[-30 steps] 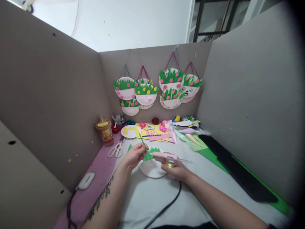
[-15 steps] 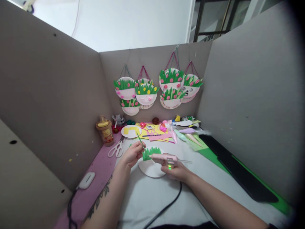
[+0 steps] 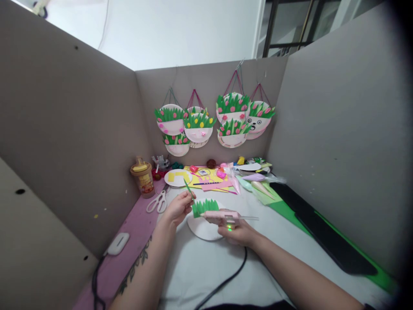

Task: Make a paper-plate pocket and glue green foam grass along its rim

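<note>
Left hand (image 3: 176, 209) pinching a thin green strip (image 3: 187, 187) between fingertips, grip closed on its lower end, strip slanting up and away toward the back of the booth. Right hand (image 3: 238, 232) wrapped around a pink glue gun (image 3: 221, 216), grip closed on the handle, green indicator lit, nozzle pointing left at the base of a green paper grass fringe (image 3: 205, 206). Fringe lying on the far half of a white paper plate (image 3: 203, 228) on the grey tabletop (image 3: 206, 267), between the two hands.

Compared with a second ago: left hand drawn back to the left and slightly up, off the fringe, strip carried along and now clear of the plate; glue gun nozzle shifted a little left; plate and fringe unmoved.

White scissors (image 3: 157, 202) left of the left hand on pink paper; finished plate baskets (image 3: 198, 127) hanging on the back wall.
</note>
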The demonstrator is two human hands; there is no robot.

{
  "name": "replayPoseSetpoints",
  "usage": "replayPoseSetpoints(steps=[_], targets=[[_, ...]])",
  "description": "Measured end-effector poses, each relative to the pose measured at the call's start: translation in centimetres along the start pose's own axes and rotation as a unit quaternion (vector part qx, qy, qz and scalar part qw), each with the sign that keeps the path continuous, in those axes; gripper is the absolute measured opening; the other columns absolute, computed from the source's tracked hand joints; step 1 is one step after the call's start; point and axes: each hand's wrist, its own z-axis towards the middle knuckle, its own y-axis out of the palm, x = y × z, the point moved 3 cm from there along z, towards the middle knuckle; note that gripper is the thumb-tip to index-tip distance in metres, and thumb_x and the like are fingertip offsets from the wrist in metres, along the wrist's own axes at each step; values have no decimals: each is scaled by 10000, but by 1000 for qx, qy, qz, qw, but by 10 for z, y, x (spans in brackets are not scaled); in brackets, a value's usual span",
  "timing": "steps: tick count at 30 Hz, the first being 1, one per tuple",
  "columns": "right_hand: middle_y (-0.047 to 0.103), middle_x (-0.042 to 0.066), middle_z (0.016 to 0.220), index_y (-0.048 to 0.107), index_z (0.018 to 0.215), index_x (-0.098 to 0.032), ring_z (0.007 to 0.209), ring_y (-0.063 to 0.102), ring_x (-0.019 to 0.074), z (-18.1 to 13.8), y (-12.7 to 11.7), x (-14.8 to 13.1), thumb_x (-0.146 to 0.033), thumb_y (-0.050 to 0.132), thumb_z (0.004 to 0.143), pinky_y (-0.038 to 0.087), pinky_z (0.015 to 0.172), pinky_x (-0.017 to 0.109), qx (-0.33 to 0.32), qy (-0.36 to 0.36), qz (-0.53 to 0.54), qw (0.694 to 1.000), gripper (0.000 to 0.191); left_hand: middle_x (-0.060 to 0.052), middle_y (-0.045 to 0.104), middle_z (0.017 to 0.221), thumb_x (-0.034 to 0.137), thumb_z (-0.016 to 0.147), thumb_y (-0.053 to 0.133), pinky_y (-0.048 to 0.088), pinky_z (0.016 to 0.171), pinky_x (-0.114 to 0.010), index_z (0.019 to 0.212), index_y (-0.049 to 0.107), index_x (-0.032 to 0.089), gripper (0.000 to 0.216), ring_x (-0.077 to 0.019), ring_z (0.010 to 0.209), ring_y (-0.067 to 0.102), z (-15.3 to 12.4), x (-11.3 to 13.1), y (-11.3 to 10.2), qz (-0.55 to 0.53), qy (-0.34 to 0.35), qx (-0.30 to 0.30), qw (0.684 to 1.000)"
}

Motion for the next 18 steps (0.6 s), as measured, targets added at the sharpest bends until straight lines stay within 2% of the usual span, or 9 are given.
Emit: replayPoseSetpoints(steps=[8, 12, 13, 15, 17, 18], targets=[[679, 52, 1034, 638, 1185, -253, 960, 625, 222, -2, -2, 6, -290, 643, 754, 493, 845, 335, -2, 16, -5, 1000, 433, 57, 377, 608, 392, 651, 762, 152, 403, -150, 772, 550, 148, 345, -33, 492, 299, 0, 0, 1, 21, 4, 0, 1000], [674, 71, 1074, 646, 1161, -234, 977, 614, 234, -1, -1, 5, -368, 679, 721, 481, 832, 338, 11, 18, 77, 997, 461, 54, 386, 606, 404, 646, 756, 166, 407, -147, 765, 552, 147, 349, -34, 497, 311, -1, 1, 1, 40, 4, 6, 999], [682, 75, 1038, 660, 1126, -220, 941, 619, 230, 0, -3, 5, -390, 691, 701, 484, 803, 332, 43, 24, 101, 994, 459, 54, 391, 611, 402, 639, 757, 186, 414, -141, 761, 549, 149, 350, -34, 505, 326, -1, 1, 1, 44, -2, 15, 999], [693, 64, 898, 685, 1003, -190, 801, 617, 202, 3, -14, 10, -417, 711, 659, 488, 704, 304, 164, 58, 121, 977, 413, 55, 402, 626, 386, 615, 767, 253, 445, -135, 739, 531, 156, 353, -37, 526, 368, -3, 0, 0, 50, -38, 46, 997], [664, 38, 755, 672, 865, -170, 661, 576, 164, 3, -28, 19, -410, 723, 621, 469, 596, 274, 310, 115, 107, 938, 346, 56, 425, 637, 355, 586, 777, 342, 493, -158, 710, 503, 163, 358, -48, 541, 406, -5, -2, 0, 61, -90, 69, 992], [642, 23, 699, 655, 819, -166, 606, 552, 150, 2, -35, 24, -396, 725, 607, 451, 543, 261, 363, 147, 97, 915, 320, 56, 434, 637, 336, 574, 781, 382, 519, -182, 699, 491, 165, 359, -55, 545, 417, -7, -2, 1, 67, -112, 73, 989]])
